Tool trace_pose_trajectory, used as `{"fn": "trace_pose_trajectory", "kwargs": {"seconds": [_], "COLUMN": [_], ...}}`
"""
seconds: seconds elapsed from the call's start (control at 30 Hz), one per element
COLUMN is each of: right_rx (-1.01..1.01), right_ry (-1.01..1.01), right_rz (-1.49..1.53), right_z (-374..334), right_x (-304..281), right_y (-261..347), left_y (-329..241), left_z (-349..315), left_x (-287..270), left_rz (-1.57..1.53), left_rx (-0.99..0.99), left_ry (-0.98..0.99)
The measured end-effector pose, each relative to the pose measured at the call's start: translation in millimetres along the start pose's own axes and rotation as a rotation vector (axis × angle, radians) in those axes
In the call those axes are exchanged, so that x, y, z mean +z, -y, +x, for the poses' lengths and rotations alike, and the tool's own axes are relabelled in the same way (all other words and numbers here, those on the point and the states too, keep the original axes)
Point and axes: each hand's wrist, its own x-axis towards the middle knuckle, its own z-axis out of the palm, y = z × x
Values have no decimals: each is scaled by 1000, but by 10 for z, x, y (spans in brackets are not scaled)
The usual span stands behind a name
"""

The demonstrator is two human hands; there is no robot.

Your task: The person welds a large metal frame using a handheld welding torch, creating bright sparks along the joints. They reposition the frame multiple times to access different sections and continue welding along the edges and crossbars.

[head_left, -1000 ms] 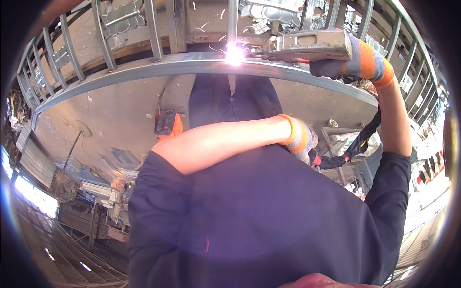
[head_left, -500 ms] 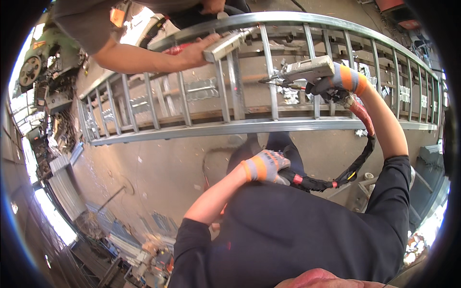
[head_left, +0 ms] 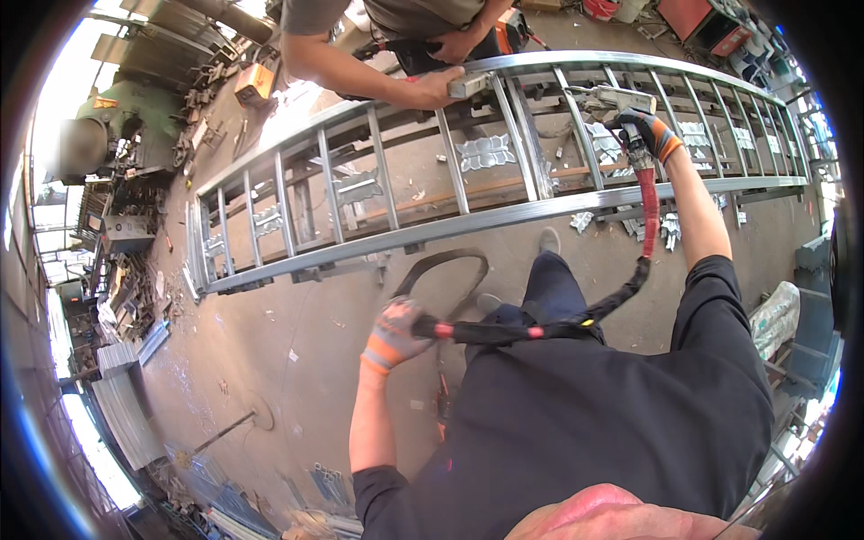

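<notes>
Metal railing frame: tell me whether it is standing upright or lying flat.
Lying flat: the metal railing frame rests horizontally above the floor, a co-worker's hand on it.

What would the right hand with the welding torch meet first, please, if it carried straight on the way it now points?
Most likely the short metal piece lying across the bars of the railing frame: the right hand aims the torch up at it, seemingly close, though depth is unclear.

Shiny bare metal railing frame (head_left: 468,220), matt rough concrete floor (head_left: 270,360)

Grey-orange gloves on both hands (head_left: 396,331); black-red cable (head_left: 540,330); silver railing (head_left: 468,220); black shirt (head_left: 594,423).
</notes>
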Motion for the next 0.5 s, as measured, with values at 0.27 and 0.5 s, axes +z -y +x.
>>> {"fn": "trace_pose_trajectory", "kwargs": {"seconds": [0.27,0.5], "right_rx": [-218,-393], "right_ry": [-301,-466], "right_rz": [709,1061], "right_z": [214,434], "right_x": [688,2106], "right_y": [-710,-1079], "left_y": [1430,1907], "left_z": [-1311,-1680], "left_x": [-797,-1033], "left_rz": [-20,-687], "left_rx": [-587,-904], "left_ry": [-360,-895]}}
